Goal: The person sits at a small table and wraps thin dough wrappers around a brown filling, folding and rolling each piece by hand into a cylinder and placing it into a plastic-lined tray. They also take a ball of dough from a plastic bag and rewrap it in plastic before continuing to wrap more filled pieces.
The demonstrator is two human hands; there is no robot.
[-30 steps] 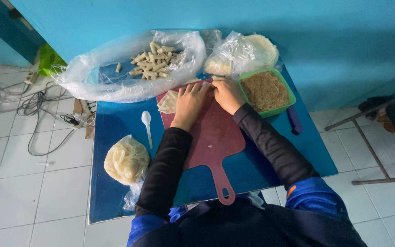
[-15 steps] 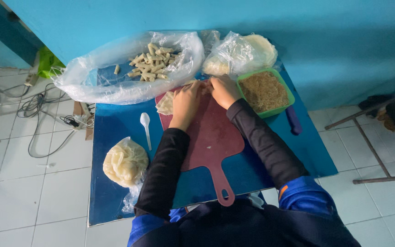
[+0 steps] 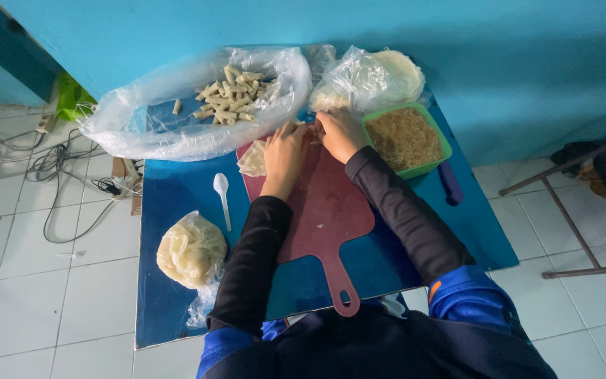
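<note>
Both of my hands rest at the far end of a dark red cutting board (image 3: 324, 210) on a blue table (image 3: 177, 189). My left hand (image 3: 285, 151) and my right hand (image 3: 341, 133) press side by side on a thin pale wrapper (image 3: 252, 160), most of which is hidden under my fingers. A green tub of brownish filling (image 3: 405, 137) stands just right of my right hand. Finished pale rolls (image 3: 229, 95) lie heaped on a clear plastic sheet (image 3: 177, 133) beyond my left hand.
A white plastic spoon (image 3: 222, 196) lies left of the board. A bag of pale wrappers (image 3: 191, 249) sits at the table's near left, another bag (image 3: 369, 77) at the back. A purple handle (image 3: 450, 182) lies right of the tub. Cables (image 3: 57, 168) trail on the tiled floor.
Both hands have stayed together at the board's far end, shifting only slightly over the wrapper. The view has drifted a little.
</note>
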